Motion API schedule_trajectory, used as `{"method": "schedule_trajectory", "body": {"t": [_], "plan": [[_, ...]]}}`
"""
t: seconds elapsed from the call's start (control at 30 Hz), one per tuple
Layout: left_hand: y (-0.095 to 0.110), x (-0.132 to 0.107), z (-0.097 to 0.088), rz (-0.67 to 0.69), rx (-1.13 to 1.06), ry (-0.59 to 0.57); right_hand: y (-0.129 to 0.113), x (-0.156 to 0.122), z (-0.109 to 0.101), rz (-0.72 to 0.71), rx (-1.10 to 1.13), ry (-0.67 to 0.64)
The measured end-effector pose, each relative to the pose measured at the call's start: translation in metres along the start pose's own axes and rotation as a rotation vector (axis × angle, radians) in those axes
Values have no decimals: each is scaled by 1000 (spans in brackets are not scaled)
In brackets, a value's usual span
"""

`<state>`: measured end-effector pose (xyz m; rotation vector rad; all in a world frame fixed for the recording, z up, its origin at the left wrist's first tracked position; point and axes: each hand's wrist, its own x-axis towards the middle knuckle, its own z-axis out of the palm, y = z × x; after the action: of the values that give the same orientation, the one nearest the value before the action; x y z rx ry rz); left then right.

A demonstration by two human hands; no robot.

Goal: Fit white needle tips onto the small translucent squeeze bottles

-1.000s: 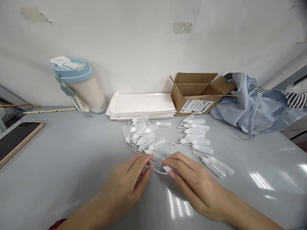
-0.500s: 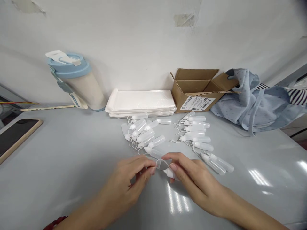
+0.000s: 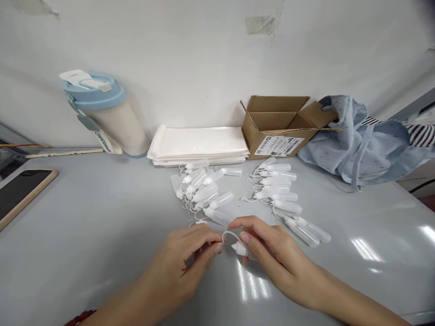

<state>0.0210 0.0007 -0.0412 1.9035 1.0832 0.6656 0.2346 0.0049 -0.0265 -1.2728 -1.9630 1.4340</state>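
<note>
Between thumb and fingers, my right hand [image 3: 277, 256] holds a small needle-tip squeeze bottle [image 3: 241, 248], its white nozzle facing left. The fingers cover most of the bottle's body. A thin white tether [image 3: 232, 233] arches from the bottle to the fingertips of my left hand [image 3: 190, 260], which are pinched on its end. A fine needle line runs from the nozzle to those fingertips; the cap itself is hidden. Just beyond my hands lies a pile of similar translucent bottles [image 3: 205, 192]. Another group of bottles [image 3: 275, 181] lies to its right.
A stack of white plastic-wrapped packets [image 3: 200, 142] and an open cardboard box [image 3: 280, 140] stand against the wall. At the left are a tumbler with a blue lid [image 3: 108, 117] and a phone [image 3: 23, 192]. Blue cloth [image 3: 370, 149] is heaped at the right on the grey table [image 3: 102, 217].
My left fingertips have moved slightly right and down, closer to the nozzle. The tether's arch sits a little lower, and the view has shifted slightly.
</note>
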Motion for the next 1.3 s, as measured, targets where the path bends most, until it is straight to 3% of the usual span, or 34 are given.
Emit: {"method": "schedule_trajectory", "body": {"t": [0.63,1.0,1.3], "plan": [[4,-1,0,-39,-28,-6,-3,3,-1,-57,-38,2],[5,0,7,55,16,6,-2,3,4,-78,-84,13],[6,-2,12,207,28,92,-2,2,4,-97,-60,24]]}}
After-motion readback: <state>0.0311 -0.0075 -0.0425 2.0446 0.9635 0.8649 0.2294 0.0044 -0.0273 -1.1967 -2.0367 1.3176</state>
